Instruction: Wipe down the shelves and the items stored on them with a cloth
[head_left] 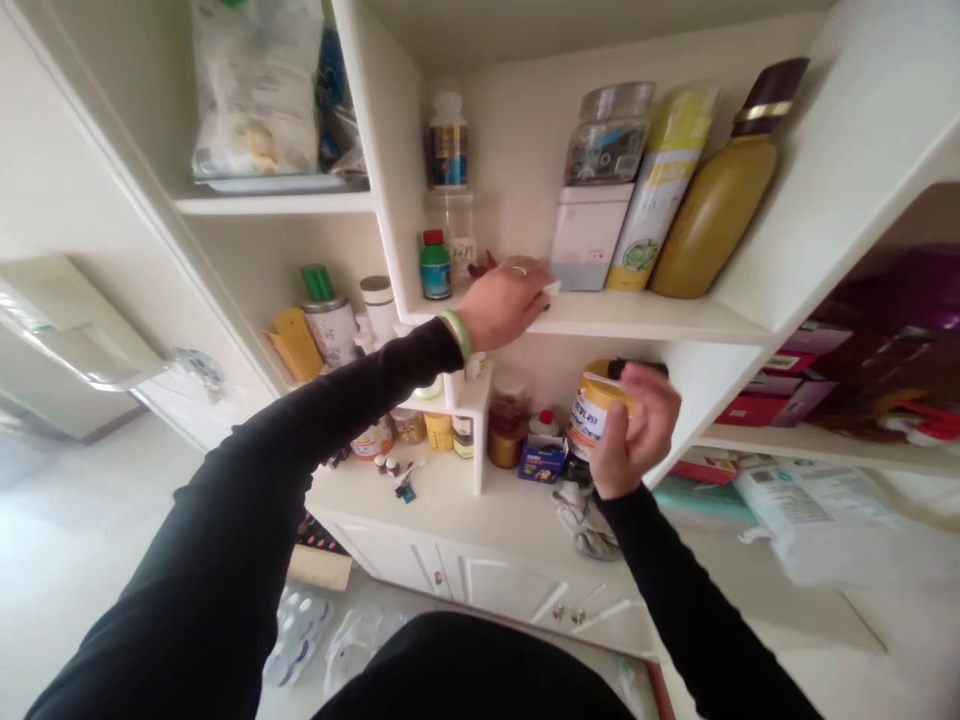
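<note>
My left hand [504, 303], with a pale green bangle at the wrist and a ring, reaches onto the middle shelf [637, 315]. Its fingers are closed on a small white wad [553, 288], perhaps tissue; most of it is hidden. Right beside the fingertips stands a white and grey box [592, 235]. Dark red things [482, 265] show partly behind the hand. Lower down, my right hand [636, 430] is raised in front of a yellow and white tin [589, 412]. Its fingers are loosely bent, the thumb apart, and I see nothing held. A black thing [637, 366] shows behind its fingertips.
A green bottle with a red cap [435, 265] stands left on the shelf. A clear jar [611, 135] tops the box, beside a yellow spray can [664, 185] and a gold bottle [724, 190]. Below are a blue box [543, 458] and a crumpled cloth [586, 522] on the counter.
</note>
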